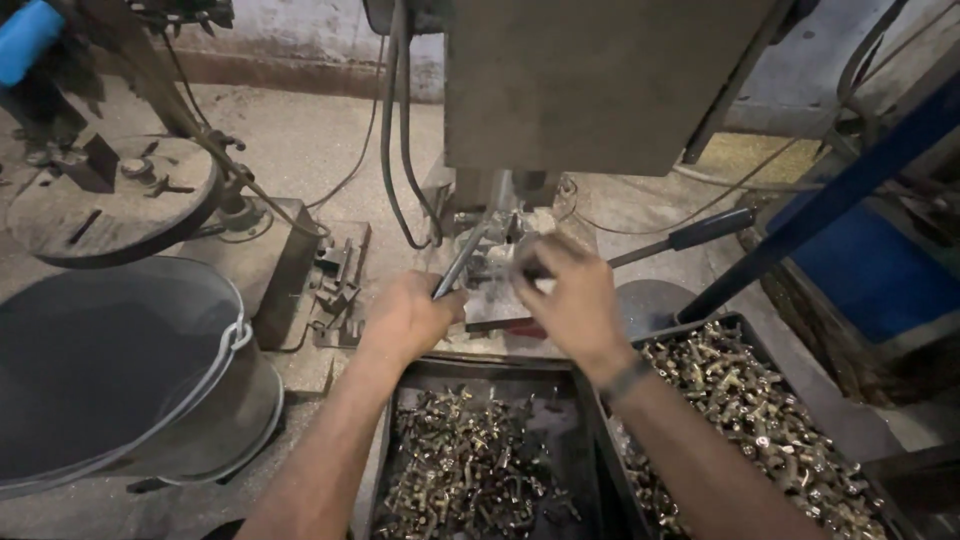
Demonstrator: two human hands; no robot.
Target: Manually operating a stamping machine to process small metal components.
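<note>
Steel, thin and bright, the rod [462,262] is gripped in the left hand [408,318]; its long axis runs from about seven o'clock at the fist up to one o'clock, where its tip meets the small fixture [497,272] under the grey machine head [600,80]. The left fingers are curled tight round the rod's lower end. The right hand [575,300] lies just at three o'clock of that fixture, its fingers bent down over a small workpiece that they hide; whether they pinch it or only press on it I cannot tell. Both hands sit close to the fixture, the right one nearer, nearly on top of it, while the left reaches it only through the rod.

Counted: two hands, one rod, one machine head. At six o'clock of the hands stand two dark trays, the left tray [385,440] part filled with small brass-coloured fittings, the right tray [800,385] heaped with the same; the fittings are far too many to count. One dark-handled lever [712,229] sticks out toward three o'clock past the right hand. One large metal bucket [120,370] stands at nine o'clock, and one round metal disc [110,200] at ten o'clock above it.
</note>
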